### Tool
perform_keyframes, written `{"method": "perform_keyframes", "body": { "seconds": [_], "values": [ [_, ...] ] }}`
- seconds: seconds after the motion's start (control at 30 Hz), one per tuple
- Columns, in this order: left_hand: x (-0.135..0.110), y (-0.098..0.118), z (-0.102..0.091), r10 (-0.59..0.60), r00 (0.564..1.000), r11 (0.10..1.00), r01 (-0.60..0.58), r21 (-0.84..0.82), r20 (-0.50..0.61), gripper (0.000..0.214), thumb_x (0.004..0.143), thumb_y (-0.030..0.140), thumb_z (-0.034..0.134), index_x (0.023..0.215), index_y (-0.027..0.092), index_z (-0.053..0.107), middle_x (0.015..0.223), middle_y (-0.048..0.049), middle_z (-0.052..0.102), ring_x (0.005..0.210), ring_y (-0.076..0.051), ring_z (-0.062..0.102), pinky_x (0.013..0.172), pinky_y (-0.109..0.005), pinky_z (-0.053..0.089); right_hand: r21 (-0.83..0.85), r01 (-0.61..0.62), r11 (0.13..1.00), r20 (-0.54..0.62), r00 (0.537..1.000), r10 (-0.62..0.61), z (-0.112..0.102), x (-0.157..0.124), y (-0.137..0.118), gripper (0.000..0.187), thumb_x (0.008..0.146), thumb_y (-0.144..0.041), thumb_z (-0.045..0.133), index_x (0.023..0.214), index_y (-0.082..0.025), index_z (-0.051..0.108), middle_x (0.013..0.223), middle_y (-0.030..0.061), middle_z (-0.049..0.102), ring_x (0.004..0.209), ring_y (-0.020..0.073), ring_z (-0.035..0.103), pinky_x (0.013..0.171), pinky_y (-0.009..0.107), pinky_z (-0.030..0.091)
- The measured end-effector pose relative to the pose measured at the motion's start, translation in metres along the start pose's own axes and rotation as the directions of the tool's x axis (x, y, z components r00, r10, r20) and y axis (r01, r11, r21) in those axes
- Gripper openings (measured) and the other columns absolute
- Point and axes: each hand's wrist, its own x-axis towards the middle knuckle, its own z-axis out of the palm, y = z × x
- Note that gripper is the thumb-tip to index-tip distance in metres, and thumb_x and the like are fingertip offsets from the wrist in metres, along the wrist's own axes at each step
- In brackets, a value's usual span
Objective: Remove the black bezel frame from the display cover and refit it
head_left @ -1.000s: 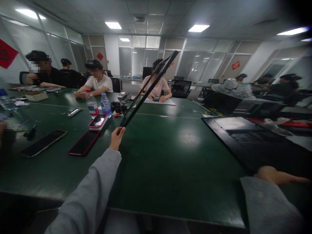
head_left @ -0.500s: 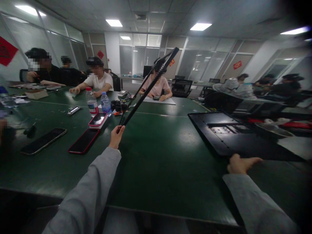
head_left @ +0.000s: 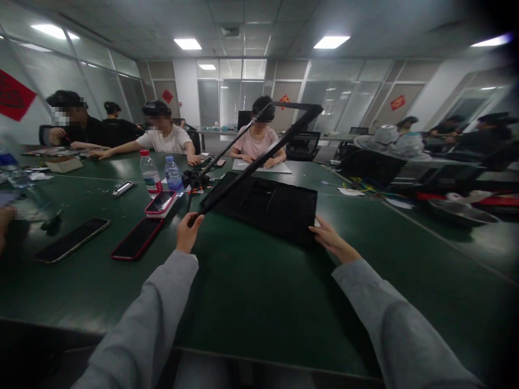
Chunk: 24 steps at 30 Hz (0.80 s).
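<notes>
My left hand is closed around the near corner of a thin black rectangular frame, which is held up at a slant over the table. At the middle, my right hand grips the right edge of a flat black panel, fingers and thumb pinching it near the corner. A rectangular recess shows in the panel's dark face. The panel sits behind and below the raised frame; whether the two touch at the left I cannot tell.
On the green table, left of my hands, lie a red-edged phone, a dark phone and another phone on a white box. Two bottles stand behind them. People sit across the table. A round metal bowl is at right.
My right hand has brought the black panel from the right side to the middle, under the frame, and it is turned differently. The frame in my left hand has tilted lower and toward the right.
</notes>
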Motion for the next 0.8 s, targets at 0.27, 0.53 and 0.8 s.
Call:
{"method": "perform_keyframes", "body": {
  "seconds": [0.27, 0.53, 0.8],
  "values": [
    [-0.004, 0.012, -0.009, 0.178, 0.984, 0.949, -0.168, 0.266, -0.011, 0.048, 0.076, 0.067, 0.066, 0.094, 0.022, 0.070, 0.085, -0.0034, 0.064, 0.080, -0.021, 0.059, 0.077, -0.032, 0.044, -0.021, -0.032, 0.999, 0.048, 0.998, 0.033, -0.008, 0.040, 0.025, 0.062, 0.071, -0.043, 0.072, 0.128, -0.021, 0.063, 0.093, 0.0070, 0.073, 0.083, 0.0236, 0.067, 0.079, 0.043, 0.056],
    [-0.004, 0.009, -0.011, 0.327, 0.937, 0.849, -0.347, 0.398, 0.120, 0.045, 0.080, 0.066, 0.063, 0.089, 0.023, 0.071, 0.090, -0.0071, 0.069, 0.089, -0.025, 0.060, 0.086, -0.036, 0.039, 0.128, 0.010, 0.992, -0.268, 0.963, 0.025, -0.017, 0.022, 0.015, 0.076, 0.081, -0.084, 0.032, 0.105, -0.020, 0.066, 0.092, 0.0128, 0.071, 0.093, 0.0273, 0.068, 0.084, 0.047, 0.055],
    [-0.009, 0.002, -0.011, 0.340, 0.904, 0.760, -0.426, 0.491, 0.258, 0.039, 0.078, 0.064, 0.068, 0.092, 0.028, 0.073, 0.092, -0.0066, 0.072, 0.094, -0.028, 0.059, 0.092, -0.041, 0.032, 0.202, 0.023, 0.979, -0.092, 0.996, -0.004, -0.011, -0.002, -0.034, 0.060, 0.079, -0.075, 0.054, 0.107, -0.022, 0.062, 0.088, 0.0087, 0.069, 0.085, 0.0254, 0.067, 0.077, 0.043, 0.056]
  ]
}}
